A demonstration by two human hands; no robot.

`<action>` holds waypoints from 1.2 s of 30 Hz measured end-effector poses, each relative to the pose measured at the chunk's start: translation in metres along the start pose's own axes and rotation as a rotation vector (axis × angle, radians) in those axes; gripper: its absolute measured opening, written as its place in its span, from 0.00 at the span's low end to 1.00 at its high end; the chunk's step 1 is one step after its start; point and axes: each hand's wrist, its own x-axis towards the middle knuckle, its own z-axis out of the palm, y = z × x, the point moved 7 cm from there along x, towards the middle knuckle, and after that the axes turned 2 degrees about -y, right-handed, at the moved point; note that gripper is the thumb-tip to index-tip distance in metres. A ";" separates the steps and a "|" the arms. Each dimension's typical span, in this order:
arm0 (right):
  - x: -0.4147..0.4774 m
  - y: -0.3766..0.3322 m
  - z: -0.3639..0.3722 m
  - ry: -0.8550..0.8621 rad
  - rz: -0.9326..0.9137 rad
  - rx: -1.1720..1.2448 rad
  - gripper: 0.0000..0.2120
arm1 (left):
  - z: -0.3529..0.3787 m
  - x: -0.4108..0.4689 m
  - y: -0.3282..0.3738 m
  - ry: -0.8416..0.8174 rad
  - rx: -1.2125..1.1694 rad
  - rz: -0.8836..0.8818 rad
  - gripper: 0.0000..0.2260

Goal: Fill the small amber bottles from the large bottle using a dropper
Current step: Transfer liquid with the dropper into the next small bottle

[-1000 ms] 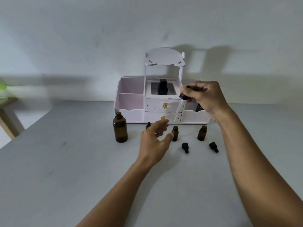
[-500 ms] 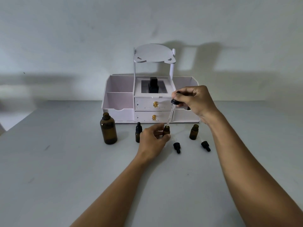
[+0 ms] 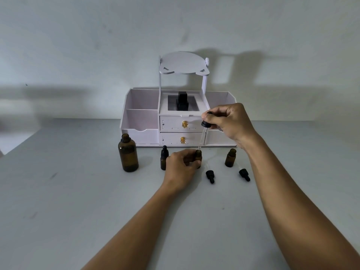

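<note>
My left hand grips a small amber bottle standing on the table; only its open neck shows past my fingers. My right hand pinches the black bulb of a glass dropper, whose tip sits at that bottle's mouth. The large amber bottle stands uncapped to the left. A capped small bottle is just left of my left hand. Another open small bottle stands to the right.
Two black dropper caps lie on the grey table: one near my left hand, one further right. A white desk organiser with two drawers and a black item on top stands behind, against the wall.
My left hand reached forward and closed on the middle small bottle. My right hand lowered the dropper until its tip met the bottle's mouth. The view shifted slightly.
</note>
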 end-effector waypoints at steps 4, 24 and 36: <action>0.001 0.003 0.001 0.009 -0.010 -0.025 0.02 | 0.000 0.000 0.000 -0.007 0.001 0.002 0.14; -0.006 -0.012 -0.011 0.030 -0.031 -0.053 0.07 | 0.003 -0.004 -0.001 -0.012 0.002 -0.023 0.23; -0.011 -0.061 -0.017 0.152 -0.198 0.215 0.07 | -0.049 -0.050 0.035 0.089 0.126 0.114 0.18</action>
